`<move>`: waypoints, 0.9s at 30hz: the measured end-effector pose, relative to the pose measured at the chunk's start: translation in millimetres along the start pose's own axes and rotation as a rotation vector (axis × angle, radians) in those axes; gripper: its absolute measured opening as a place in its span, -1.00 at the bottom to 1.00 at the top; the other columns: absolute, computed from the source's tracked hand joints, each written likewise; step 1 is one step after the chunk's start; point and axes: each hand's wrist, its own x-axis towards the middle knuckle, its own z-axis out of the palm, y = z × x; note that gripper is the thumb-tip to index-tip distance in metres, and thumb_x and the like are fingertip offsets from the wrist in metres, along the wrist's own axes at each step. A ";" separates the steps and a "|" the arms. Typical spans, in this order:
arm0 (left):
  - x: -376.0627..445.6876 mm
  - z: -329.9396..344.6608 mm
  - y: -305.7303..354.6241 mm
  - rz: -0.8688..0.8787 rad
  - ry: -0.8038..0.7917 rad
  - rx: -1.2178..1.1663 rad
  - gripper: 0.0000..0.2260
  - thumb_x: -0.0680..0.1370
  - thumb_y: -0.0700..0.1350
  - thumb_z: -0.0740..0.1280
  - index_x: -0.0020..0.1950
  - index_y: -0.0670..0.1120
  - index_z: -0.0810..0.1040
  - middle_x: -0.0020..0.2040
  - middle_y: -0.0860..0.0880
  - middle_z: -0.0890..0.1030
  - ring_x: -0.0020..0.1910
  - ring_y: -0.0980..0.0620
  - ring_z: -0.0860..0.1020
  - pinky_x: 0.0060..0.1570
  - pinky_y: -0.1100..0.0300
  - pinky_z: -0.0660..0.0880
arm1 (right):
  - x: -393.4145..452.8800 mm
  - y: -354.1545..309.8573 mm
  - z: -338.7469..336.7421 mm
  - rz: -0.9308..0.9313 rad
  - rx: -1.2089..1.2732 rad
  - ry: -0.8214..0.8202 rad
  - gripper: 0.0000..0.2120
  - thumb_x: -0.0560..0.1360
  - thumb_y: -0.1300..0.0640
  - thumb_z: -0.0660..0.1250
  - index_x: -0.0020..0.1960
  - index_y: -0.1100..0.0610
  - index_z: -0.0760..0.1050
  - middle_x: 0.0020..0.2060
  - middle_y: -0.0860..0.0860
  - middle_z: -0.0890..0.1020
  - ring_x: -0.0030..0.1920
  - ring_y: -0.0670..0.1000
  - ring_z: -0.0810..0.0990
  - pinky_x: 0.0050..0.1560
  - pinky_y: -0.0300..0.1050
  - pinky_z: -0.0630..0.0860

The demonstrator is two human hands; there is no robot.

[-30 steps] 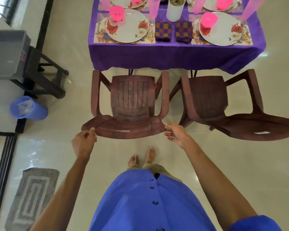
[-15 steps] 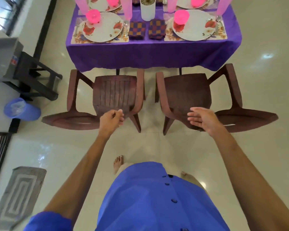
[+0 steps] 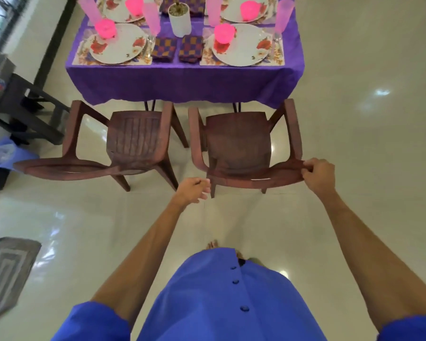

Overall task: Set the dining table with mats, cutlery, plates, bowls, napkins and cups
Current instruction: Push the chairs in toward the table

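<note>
Head view: right hand (image 3: 319,177) grips right chair's backrest (image 3: 276,174); left hand (image 3: 192,191) loosely curled beside it.

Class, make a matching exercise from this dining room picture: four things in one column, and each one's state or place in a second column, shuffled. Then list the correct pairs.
Things:
1. right hand
2. left hand
3. checked napkins
4. white pot

States or places:
A. folded, side by side between the two near plates
B. grips the right chair's backrest
C. loosely curled, holding nothing
D. stands in the middle of the table

Pairs: 1-B, 2-C, 3-A, 4-D
</note>
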 end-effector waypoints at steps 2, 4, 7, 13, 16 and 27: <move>1.0 12.6 6.4 -0.022 -0.008 0.023 -0.67 0.71 0.12 0.26 0.16 -0.12 0.65 0.03 -0.01 0.72 -0.06 0.03 0.70 -0.07 0.13 0.61 | 0.4 8.6 -4.7 0.022 0.024 0.038 -0.70 0.45 0.24 0.43 0.18 0.20 0.68 0.07 0.27 0.66 0.11 0.34 0.61 0.23 0.11 0.56; 4.7 25.9 10.1 -0.054 0.018 0.023 -0.68 0.72 0.08 0.26 0.16 -0.14 0.66 0.04 -0.03 0.73 -0.09 0.04 0.70 -0.05 0.09 0.61 | 3.4 15.9 -14.1 0.039 0.061 0.031 -0.68 0.47 0.24 0.42 0.23 0.22 0.65 0.10 0.30 0.64 0.12 0.32 0.61 0.27 0.08 0.53; 11.5 32.5 11.7 -0.189 0.049 -0.185 -0.73 0.71 0.00 0.32 0.17 -0.17 0.68 0.07 -0.06 0.75 -0.04 0.04 0.71 -0.08 0.11 0.59 | 15.4 25.5 -27.2 0.098 0.181 -0.050 -0.71 0.56 0.19 0.40 0.27 0.20 0.61 0.09 0.17 0.66 0.10 0.16 0.62 0.22 -0.08 0.45; 20.2 24.0 20.1 -0.247 0.109 -0.337 -0.83 0.65 -0.08 0.42 0.06 -0.19 0.64 0.13 -0.11 0.72 0.00 0.05 0.68 -0.07 0.17 0.56 | 34.8 25.8 -49.9 0.394 0.720 -0.196 -0.90 0.47 0.38 0.51 -0.07 0.26 0.63 0.01 0.22 0.70 0.01 0.18 0.73 -0.23 -0.13 0.70; 22.9 14.7 25.5 -0.251 0.221 -0.311 -0.85 0.68 -0.10 0.38 -0.03 -0.15 0.61 0.11 -0.12 0.70 -0.11 0.10 0.64 -0.19 0.20 0.54 | 37.1 9.0 -52.5 0.417 0.782 -0.361 -0.86 0.48 0.40 0.50 -0.13 0.27 0.55 -0.11 0.18 0.67 -0.08 0.14 0.71 -0.23 -0.15 0.69; 35.7 -11.1 36.1 -0.378 0.174 -0.174 -0.76 0.73 0.00 0.23 0.29 -0.11 0.55 0.11 0.08 0.65 -0.12 0.24 0.58 0.14 0.08 0.48 | 46.5 -13.7 -34.0 0.496 0.684 -0.509 -0.93 0.58 0.35 0.35 -0.04 0.22 0.52 -0.17 0.15 0.62 -0.26 0.05 0.58 -0.38 -0.22 0.47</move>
